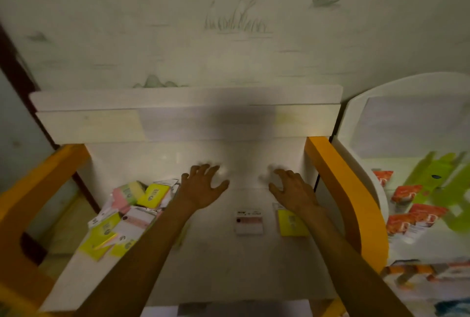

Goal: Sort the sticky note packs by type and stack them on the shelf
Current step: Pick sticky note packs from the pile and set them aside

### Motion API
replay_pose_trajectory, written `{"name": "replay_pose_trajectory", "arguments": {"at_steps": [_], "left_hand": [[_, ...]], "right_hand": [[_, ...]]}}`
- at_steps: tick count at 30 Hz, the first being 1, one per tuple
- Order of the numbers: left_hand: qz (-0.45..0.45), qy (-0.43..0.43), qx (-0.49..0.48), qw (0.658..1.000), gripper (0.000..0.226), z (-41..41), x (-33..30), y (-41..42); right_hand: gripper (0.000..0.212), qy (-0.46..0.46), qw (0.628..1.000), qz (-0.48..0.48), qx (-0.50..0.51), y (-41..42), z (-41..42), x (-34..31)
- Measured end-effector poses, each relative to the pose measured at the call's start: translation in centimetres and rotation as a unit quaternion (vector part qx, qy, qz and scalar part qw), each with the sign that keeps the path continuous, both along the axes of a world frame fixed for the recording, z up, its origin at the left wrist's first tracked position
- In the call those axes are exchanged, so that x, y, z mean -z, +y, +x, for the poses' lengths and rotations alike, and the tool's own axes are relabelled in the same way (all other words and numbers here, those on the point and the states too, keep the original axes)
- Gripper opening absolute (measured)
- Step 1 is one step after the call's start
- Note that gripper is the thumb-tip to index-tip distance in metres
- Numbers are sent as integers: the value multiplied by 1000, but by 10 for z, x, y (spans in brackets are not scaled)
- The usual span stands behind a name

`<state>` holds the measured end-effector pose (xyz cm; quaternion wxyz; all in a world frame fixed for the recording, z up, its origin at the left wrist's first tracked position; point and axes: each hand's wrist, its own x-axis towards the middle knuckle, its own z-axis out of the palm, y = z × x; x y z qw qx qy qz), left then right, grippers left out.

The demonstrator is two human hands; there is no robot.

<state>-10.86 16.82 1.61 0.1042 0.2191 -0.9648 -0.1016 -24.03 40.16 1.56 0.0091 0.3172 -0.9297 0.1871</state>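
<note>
Both my hands hover over the white shelf (229, 266) with fingers spread and nothing in them. My left hand (202, 187) is at the middle, just right of a jumbled pile of sticky note packs (127, 215) in yellow, pink and white wrappers. My right hand (292, 189) is further right, above a yellow pack (292, 224) whose far end my wrist hides. A pale pink pack (249, 221) with a white header lies flat between my forearms. The fingertips are blurred.
Orange side panels (338, 184) frame the shelf left and right, and a white back ledge (188, 98) runs along the patterned wall. To the right, a white rounded unit (376, 118) holds red-orange packets (407, 193) and green shapes.
</note>
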Motion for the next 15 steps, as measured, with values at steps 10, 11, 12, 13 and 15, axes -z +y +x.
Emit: {"name": "replay_pose_trajectory", "arguments": {"at_steps": [10, 11, 12, 13, 15], "left_hand": [[6, -31, -70, 997, 76, 100, -21, -94], [7, -33, -79, 996, 76, 109, -19, -102], [10, -33, -88, 996, 77, 119, -18, -110], [14, -35, -96, 995, 77, 128, -16, -118], [21, -42, -107, 993, 74, 144, -11, -133]], "right_hand": [[58, -3, 998, 25, -50, -76, 45, -2], [58, -4, 998, 25, -55, -85, 50, -2], [59, -5, 998, 24, -61, -93, 56, -1], [59, -7, 998, 23, -65, -102, 61, 0], [59, -9, 997, 25, -72, -117, 71, 2]]}}
